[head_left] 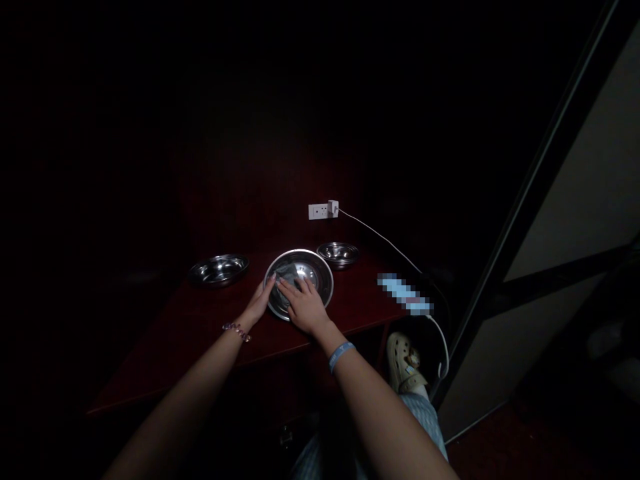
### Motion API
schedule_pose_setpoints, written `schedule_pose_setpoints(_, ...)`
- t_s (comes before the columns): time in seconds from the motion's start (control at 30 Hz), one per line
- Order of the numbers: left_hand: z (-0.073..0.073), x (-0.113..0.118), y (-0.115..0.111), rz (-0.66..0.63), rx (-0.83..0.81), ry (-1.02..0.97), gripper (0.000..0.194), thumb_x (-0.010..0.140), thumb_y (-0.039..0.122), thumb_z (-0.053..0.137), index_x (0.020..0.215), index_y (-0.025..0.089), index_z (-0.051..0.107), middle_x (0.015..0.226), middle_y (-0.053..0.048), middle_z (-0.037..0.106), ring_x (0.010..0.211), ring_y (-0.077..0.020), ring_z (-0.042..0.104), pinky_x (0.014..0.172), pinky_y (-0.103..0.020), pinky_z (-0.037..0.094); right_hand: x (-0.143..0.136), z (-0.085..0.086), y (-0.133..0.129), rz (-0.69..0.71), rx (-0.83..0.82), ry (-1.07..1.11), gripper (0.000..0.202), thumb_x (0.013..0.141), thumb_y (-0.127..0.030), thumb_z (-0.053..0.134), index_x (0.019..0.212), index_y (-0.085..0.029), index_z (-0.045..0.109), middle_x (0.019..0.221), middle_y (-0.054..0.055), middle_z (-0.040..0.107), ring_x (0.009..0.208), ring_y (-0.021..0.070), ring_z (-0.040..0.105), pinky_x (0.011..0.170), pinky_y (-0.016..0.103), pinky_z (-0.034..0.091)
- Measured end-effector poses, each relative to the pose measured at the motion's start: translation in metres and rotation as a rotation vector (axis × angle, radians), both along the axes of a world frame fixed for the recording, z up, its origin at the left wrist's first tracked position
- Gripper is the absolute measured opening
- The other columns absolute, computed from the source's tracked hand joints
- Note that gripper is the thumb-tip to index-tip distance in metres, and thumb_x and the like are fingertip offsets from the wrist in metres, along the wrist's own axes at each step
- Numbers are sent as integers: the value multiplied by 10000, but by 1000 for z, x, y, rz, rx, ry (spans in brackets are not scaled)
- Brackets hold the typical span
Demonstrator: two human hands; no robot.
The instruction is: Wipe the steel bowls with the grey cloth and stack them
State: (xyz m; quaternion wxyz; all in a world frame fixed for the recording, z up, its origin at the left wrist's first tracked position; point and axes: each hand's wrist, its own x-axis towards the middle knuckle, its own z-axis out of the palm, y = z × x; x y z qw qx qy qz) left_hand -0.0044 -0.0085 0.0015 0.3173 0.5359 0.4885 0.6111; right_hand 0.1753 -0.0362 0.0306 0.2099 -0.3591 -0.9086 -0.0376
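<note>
A shiny steel bowl (325,280) is tilted towards me on a dark red table. My left hand (259,300) grips its left rim, the thumb at the edge and the other fingers hidden behind. Inside the bowl lies a greyish cloth (289,272). My right hand (304,305) is pressed on that cloth with its fingers apart, over the bowl's lower part. A bead bracelet is on my left wrist and a blue band on my right.
Steel dishes (219,271) stand at the left, and stacked small bowls (338,253) behind right. A blurred-out phone-like object (405,294) lies near the table's right edge (360,327), joined to a white cable. A charger (333,208) is plugged into the wall socket (317,212). My shoe (401,360) is below.
</note>
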Motion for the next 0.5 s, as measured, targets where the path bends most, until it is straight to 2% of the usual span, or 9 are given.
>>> schedule_pose_setpoints(0.27,5,6,-4,-93,43,-7,839,700,771,742,1259,148,695,1392,-185,712,1350,-378,626,1205,-485,424,5,7,5,-108,47,38,677,989,-210,552,1647,-215,394,1710,41,379,1570,317,352,1337,534,193)
schedule_pose_setpoints(0.5,6,7,-5,-47,61,8,772,751,718,727,1264,142,697,1357,-184,728,1336,-360,636,1206,-479,412,17,6,12,-246,41,94,671,984,-207,526,1641,-164,399,1695,79,411,1542,318,367,1329,547,133)
